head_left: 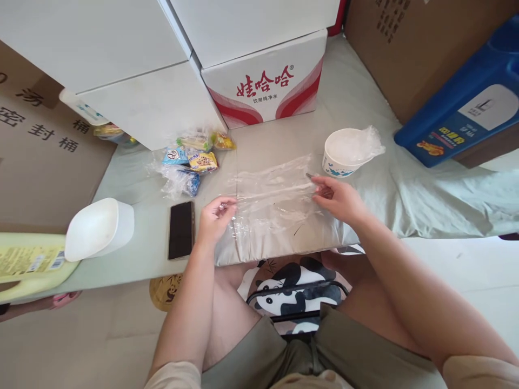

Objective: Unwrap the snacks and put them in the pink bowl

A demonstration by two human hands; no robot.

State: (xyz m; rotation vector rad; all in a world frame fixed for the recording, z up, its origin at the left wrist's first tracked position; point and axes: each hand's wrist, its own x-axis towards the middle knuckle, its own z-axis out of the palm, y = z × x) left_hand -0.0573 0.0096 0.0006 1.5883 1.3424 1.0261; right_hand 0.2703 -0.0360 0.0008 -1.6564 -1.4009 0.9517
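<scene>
A crinkled sheet of clear plastic film [275, 189] lies on the cloth-covered table between my hands; whether it is a bag, I cannot tell. My left hand [217, 216] pinches its left edge between thumb and fingers. At the opposite edge, my right hand [334, 197] has its fingers closed on the film. A small dark tip shows by the right fingertips, too small to name. Beyond that hand stands a white paper tub [344, 154] with clear plastic bunched in its mouth. Left of my left hand lies a black phone [181, 229].
Wrapped snacks [198, 156] lie in front of white cartons [267, 81]. A white plastic bowl [97, 229] and a pale yellow bottle [34, 262] are at the left. A blue jug [462, 108] leans at the right by a brown cardboard box [393, 59]. A panda-print stool [284, 292] is below.
</scene>
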